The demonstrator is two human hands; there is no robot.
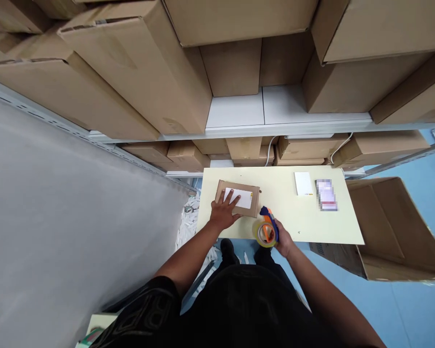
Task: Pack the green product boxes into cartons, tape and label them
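A small brown cardboard box (248, 212) lies at the left part of the pale yellow table (282, 193), with a white label (244, 199) on its top. My left hand (223, 212) rests on the box with its fingers spread, partly over the label. Near the table's front edge, my right hand (284, 239) grips a blue and orange tape dispenser (274, 227) that carries a roll of clear yellowish tape (260, 235). The dispenser is just right of the box, its head close to the box's lower right corner.
A white stack of labels (303, 183) and a blurred purple item (326, 195) lie on the table's right part. A large open carton (395, 222) stands right of the table. Shelves (239, 113) with brown boxes rise behind. White scraps (188, 224) lie on the floor at left.
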